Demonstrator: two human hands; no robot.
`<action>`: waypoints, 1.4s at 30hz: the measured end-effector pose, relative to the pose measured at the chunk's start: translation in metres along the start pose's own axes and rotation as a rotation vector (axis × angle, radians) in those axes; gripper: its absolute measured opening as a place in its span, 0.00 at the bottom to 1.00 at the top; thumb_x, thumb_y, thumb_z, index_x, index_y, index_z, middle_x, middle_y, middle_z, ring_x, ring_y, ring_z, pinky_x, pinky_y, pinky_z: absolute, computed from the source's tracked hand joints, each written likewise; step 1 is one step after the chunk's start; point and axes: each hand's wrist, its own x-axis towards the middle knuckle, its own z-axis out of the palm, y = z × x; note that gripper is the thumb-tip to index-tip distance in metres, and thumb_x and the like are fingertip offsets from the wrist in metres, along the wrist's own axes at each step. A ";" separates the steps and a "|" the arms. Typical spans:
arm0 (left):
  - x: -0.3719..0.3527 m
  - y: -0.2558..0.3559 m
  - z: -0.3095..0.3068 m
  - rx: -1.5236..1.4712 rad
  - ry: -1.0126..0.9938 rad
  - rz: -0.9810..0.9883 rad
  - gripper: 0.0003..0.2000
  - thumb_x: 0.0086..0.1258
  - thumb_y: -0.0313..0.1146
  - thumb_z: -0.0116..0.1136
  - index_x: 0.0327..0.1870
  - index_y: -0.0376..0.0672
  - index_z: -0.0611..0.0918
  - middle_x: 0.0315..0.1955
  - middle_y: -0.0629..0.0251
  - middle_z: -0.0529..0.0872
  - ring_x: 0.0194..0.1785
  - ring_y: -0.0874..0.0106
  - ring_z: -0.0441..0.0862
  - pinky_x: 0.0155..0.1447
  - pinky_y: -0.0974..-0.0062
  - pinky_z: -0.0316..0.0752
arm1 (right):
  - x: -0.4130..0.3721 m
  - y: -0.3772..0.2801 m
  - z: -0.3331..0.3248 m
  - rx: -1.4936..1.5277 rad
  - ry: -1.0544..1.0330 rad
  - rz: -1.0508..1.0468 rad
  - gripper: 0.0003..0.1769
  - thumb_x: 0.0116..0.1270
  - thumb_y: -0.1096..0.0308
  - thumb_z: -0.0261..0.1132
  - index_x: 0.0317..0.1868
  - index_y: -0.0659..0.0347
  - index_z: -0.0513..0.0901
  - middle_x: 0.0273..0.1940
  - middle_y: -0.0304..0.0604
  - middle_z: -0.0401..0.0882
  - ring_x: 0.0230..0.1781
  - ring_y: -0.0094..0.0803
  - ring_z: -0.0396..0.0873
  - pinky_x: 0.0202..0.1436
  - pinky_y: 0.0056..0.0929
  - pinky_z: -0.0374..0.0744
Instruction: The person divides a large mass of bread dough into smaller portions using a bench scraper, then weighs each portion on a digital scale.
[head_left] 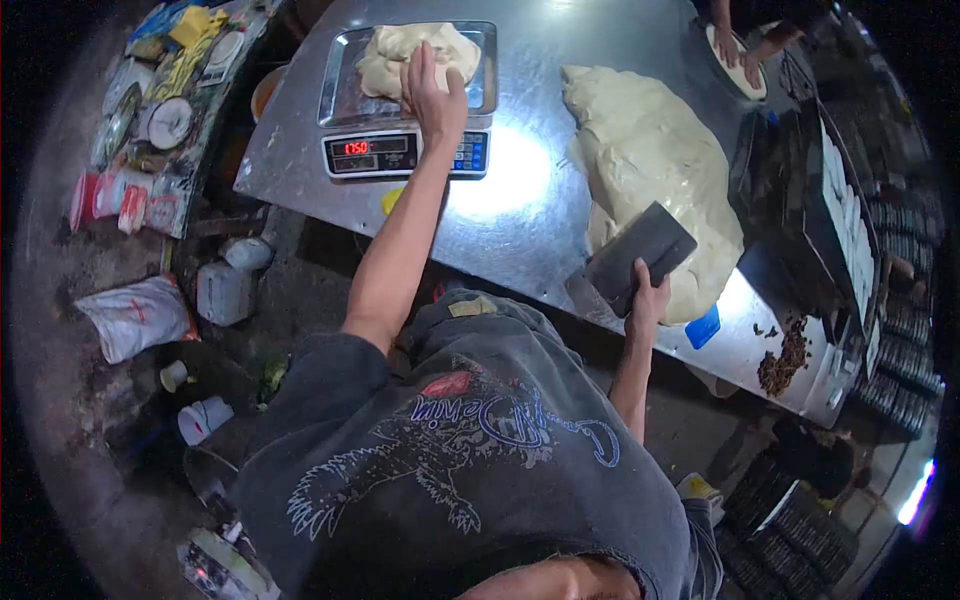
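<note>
My left hand (434,95) lies with its fingers spread against the right part of a pale dough piece (395,62). That dough rests on the metal tray of a digital scale (370,153), whose red display seems to read 1.750. In my right hand (648,295) is a dark flat scraper (645,250), gripped at its lower edge. The scraper overlaps the lower left side of a large dough mass (655,150) on the steel table (530,230). A blue scraper (704,328) sits at the bottom edge of that mass.
Another person's hands (745,62) press flat dough at the upper right. Dark crumbs (785,358) lie near the table's right corner, beside stacked dark trays (800,190). At the left, a cluttered side table (190,190) stands above a white sack (140,318) and jugs (225,292).
</note>
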 end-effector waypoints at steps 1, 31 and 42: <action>-0.013 0.013 -0.006 -0.132 -0.044 0.002 0.24 0.71 0.35 0.56 0.68 0.38 0.76 0.70 0.47 0.72 0.73 0.48 0.67 0.75 0.52 0.60 | -0.010 0.005 -0.008 0.062 0.026 0.018 0.26 0.68 0.66 0.72 0.62 0.71 0.77 0.53 0.47 0.83 0.50 0.35 0.81 0.56 0.33 0.79; -0.318 0.190 0.070 -0.181 -0.704 0.409 0.16 0.61 0.27 0.67 0.51 0.41 0.80 0.51 0.56 0.78 0.57 0.54 0.77 0.61 0.56 0.72 | -0.012 0.027 -0.176 0.146 0.072 0.086 0.27 0.69 0.71 0.71 0.65 0.67 0.74 0.55 0.46 0.82 0.53 0.37 0.82 0.59 0.36 0.79; -0.301 0.169 0.085 -0.400 -0.972 0.214 0.08 0.62 0.33 0.70 0.37 0.39 0.86 0.33 0.58 0.85 0.42 0.58 0.84 0.48 0.63 0.79 | 0.013 -0.005 -0.120 0.169 0.090 -0.086 0.26 0.69 0.65 0.73 0.63 0.69 0.77 0.55 0.47 0.83 0.51 0.35 0.83 0.57 0.35 0.80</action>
